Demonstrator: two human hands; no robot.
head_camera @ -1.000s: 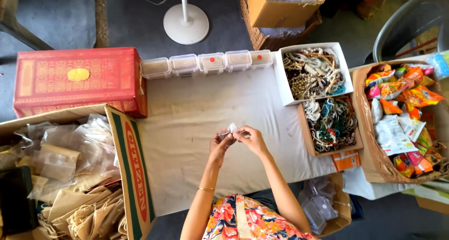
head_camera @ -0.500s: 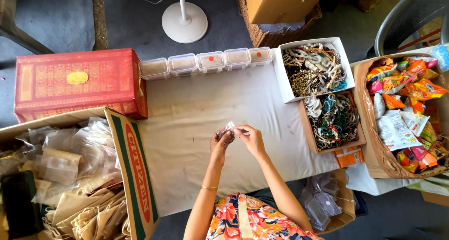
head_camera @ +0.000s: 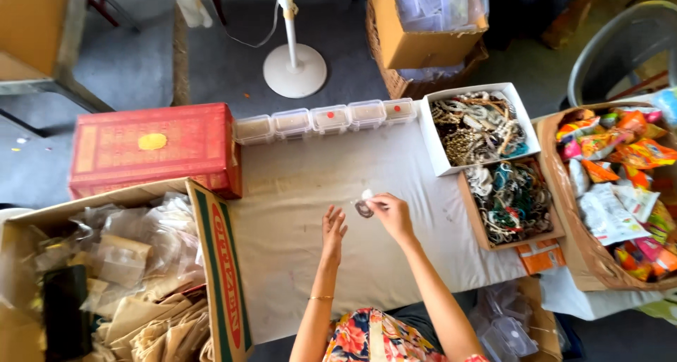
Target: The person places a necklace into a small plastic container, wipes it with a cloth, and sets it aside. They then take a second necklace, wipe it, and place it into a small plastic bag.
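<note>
Pinching small packet (head_camera: pixel 364 205) in right-hand fingers (head_camera: pixel 377 203).

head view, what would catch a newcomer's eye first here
The large red rectangular box with gold trim at the far left of the cloth-covered table stands out most. At the far right, a brown basket of bright orange and yellow snack packets draws the eye. In the middle, the right hand pinches a small clear plastic bag with a dark ring inside, the left hand open beside it.
</note>
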